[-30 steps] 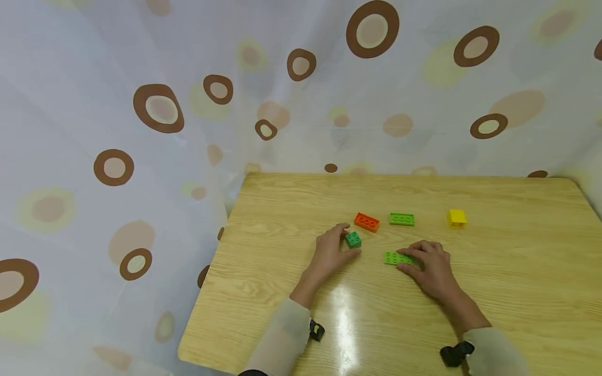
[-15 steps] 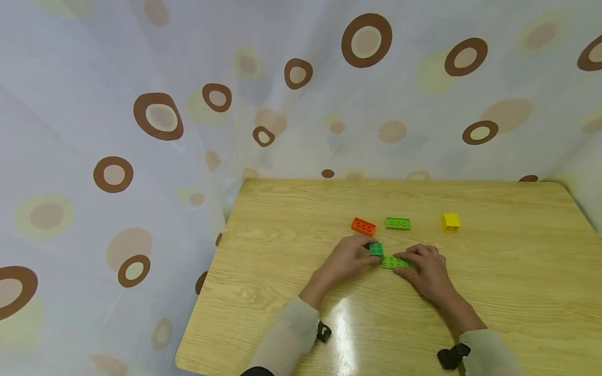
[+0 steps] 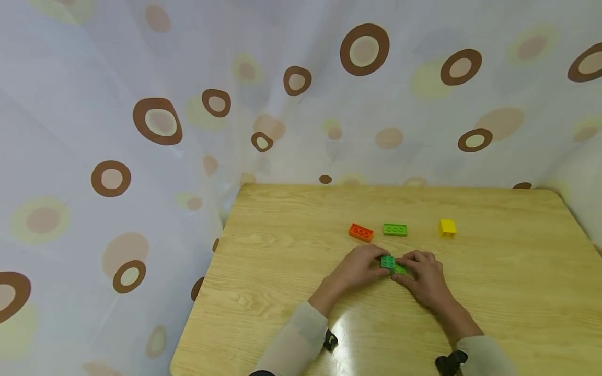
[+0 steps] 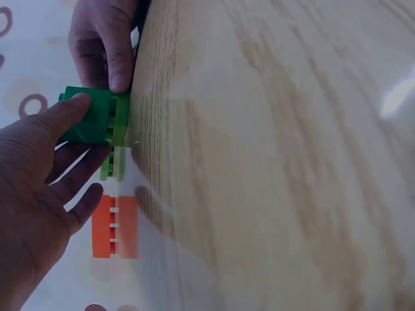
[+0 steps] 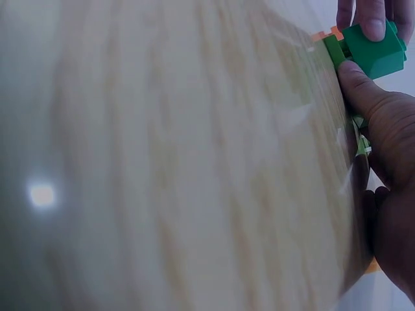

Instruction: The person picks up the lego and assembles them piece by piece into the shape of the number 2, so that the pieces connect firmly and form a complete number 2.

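Between thumb and fingers my left hand (image 3: 359, 267) pinches a dark green square building brick (image 3: 388, 261). That brick sits over the left part of a flat light green brick (image 3: 400, 270), whose right end my right hand (image 3: 428, 277) grips on the table. In the left wrist view, the dark green brick (image 4: 91, 116) stands against the studded side of the light green brick (image 4: 120, 120); some studs show between them. Whether they are pressed fully together I cannot tell. The right wrist view has the right thumb (image 5: 356, 81) at the light green brick's edge (image 5: 334, 50).
Behind the hands on the wooden table (image 3: 273, 235) lie an orange flat brick (image 3: 361, 232) and another light green flat brick (image 3: 395, 230), both with hollow undersides up. A yellow brick (image 3: 447, 228) lies farther right. A patterned curtain (image 3: 301, 120) hangs beyond the table's back edge.
My left hand has carried the dark green brick rightward from beside the orange brick onto the light green brick. My right hand has kept its grip there. The head view has tilted slightly up.
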Motion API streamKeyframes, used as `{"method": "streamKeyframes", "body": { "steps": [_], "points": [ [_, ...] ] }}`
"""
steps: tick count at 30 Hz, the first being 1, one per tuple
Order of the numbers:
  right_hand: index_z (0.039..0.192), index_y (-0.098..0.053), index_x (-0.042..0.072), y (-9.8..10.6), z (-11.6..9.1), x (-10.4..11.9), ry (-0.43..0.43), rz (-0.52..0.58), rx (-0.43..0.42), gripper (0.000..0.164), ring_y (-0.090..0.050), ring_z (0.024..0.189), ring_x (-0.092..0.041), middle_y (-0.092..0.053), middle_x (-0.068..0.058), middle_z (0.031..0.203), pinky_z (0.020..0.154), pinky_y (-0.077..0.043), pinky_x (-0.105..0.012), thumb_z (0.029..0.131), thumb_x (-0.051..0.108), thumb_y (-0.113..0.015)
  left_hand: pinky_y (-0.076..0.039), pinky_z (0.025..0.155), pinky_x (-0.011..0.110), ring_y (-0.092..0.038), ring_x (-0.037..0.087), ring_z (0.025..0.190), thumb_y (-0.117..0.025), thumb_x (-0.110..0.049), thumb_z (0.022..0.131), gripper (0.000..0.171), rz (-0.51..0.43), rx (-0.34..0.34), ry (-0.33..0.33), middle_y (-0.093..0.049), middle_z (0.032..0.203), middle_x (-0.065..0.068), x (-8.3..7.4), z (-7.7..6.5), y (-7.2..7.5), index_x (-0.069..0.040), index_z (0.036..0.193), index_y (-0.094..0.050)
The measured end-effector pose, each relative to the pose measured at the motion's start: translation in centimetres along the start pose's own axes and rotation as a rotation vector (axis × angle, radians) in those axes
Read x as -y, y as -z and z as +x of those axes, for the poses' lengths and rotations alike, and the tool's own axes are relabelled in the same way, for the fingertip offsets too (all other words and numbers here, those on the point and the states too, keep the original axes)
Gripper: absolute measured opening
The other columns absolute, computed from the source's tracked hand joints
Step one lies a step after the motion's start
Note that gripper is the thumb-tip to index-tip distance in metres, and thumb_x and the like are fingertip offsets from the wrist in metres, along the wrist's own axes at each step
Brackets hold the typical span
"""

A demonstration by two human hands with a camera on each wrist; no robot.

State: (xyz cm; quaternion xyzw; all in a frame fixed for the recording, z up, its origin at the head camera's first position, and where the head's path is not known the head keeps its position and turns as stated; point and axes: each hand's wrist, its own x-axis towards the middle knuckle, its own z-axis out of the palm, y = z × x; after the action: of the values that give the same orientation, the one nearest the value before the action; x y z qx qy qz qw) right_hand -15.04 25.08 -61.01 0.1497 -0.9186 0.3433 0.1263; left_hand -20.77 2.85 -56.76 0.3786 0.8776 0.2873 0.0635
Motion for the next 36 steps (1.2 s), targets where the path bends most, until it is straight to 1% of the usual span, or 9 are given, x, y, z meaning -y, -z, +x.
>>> {"method": "streamKeyframes", "body": {
  "steps": [4,10,19,25,27,30,32,34,36],
  "points": [
    [0.119,-0.079,0.004,0.0,-0.1,0.1,0.004,-0.001,-0.006,0.038,-0.049,0.117,-0.042,-0.067,-0.013,0.112,0.086,-0.030,-0.057,0.084,0.014,-0.091,-0.046,0.096,0.011,-0.064,0.002,0.113,-0.077,-0.032,0.100,0.037,0.023,0.002,-0.008,-0.072,0.125,-0.009,0.0,-0.1,-0.1,-0.019,0.134,-0.072],
    [0.118,-0.079,0.002,0.1,0.1,0.3,0.009,-0.001,-0.013,0.038,-0.050,0.117,-0.043,-0.066,-0.012,0.113,0.086,-0.030,-0.058,0.083,0.013,-0.091,-0.046,0.097,0.011,-0.066,0.005,0.113,-0.075,-0.032,0.101,0.041,0.069,0.000,-0.050,-0.071,0.126,-0.005,0.0,-0.2,0.1,-0.017,0.138,-0.070],
    [0.118,-0.078,0.002,0.0,0.0,0.2,0.006,-0.016,-0.002,0.039,-0.049,0.116,-0.042,-0.066,-0.013,0.112,0.086,-0.030,-0.057,0.083,0.014,-0.090,-0.045,0.093,0.008,-0.065,0.001,0.104,-0.076,-0.034,0.099,0.039,0.104,-0.031,-0.091,-0.073,0.119,-0.007,0.7,-0.1,-0.5,-0.017,0.134,-0.073],
    [0.119,-0.078,0.003,0.3,0.1,0.2,0.001,-0.007,-0.001,0.038,-0.049,0.117,-0.042,-0.066,-0.012,0.113,0.086,-0.029,-0.056,0.085,0.014,-0.090,-0.048,0.098,0.014,-0.067,0.003,0.110,-0.078,-0.038,0.098,0.041,0.166,-0.029,-0.071,-0.074,0.121,-0.007,0.5,0.3,-0.4,-0.018,0.133,-0.074],
    [0.119,-0.078,0.003,0.3,0.1,0.2,0.004,-0.001,-0.001,0.038,-0.049,0.116,-0.042,-0.066,-0.012,0.113,0.086,-0.029,-0.056,0.085,0.014,-0.090,-0.047,0.101,0.016,-0.066,0.002,0.112,-0.079,-0.040,0.097,0.041,0.145,-0.037,-0.046,-0.074,0.121,-0.009,0.8,0.3,-0.8,-0.020,0.131,-0.074],
    [0.119,-0.078,0.003,0.2,-0.1,0.0,0.009,-0.004,-0.002,0.038,-0.049,0.115,-0.041,-0.066,-0.012,0.112,0.086,-0.029,-0.055,0.084,0.014,-0.090,-0.046,0.103,0.016,-0.064,0.001,0.115,-0.082,-0.039,0.095,0.041,0.002,-0.064,-0.001,-0.073,0.123,-0.010,1.6,0.1,-1.8,-0.020,0.130,-0.074],
    [0.119,-0.078,0.004,0.2,-0.1,0.0,0.008,-0.004,0.003,0.038,-0.050,0.116,-0.041,-0.066,-0.011,0.112,0.086,-0.029,-0.055,0.084,0.014,-0.090,-0.045,0.105,0.016,-0.063,0.001,0.117,-0.083,-0.039,0.094,0.042,-0.069,-0.092,0.010,-0.073,0.125,-0.009,2.1,-0.1,-2.5,-0.020,0.130,-0.074],
    [0.119,-0.078,0.004,0.2,-0.2,-0.1,0.007,-0.007,0.008,0.038,-0.050,0.116,-0.041,-0.066,-0.011,0.112,0.086,-0.029,-0.055,0.085,0.015,-0.090,-0.044,0.106,0.018,-0.061,0.002,0.120,-0.084,-0.040,0.093,0.043,-0.094,-0.118,0.015,-0.073,0.126,-0.010,2.6,-0.2,-3.1,-0.021,0.131,-0.074],
    [0.119,-0.078,0.004,0.3,-0.2,-0.1,0.004,-0.011,0.010,0.038,-0.050,0.116,-0.041,-0.066,-0.011,0.112,0.086,-0.030,-0.055,0.085,0.016,-0.090,-0.044,0.106,0.020,-0.059,0.003,0.120,-0.082,-0.044,0.094,0.045,-0.063,-0.135,0.012,-0.072,0.127,-0.011,2.8,-0.3,-3.5,-0.023,0.132,-0.073]
  ]
}}
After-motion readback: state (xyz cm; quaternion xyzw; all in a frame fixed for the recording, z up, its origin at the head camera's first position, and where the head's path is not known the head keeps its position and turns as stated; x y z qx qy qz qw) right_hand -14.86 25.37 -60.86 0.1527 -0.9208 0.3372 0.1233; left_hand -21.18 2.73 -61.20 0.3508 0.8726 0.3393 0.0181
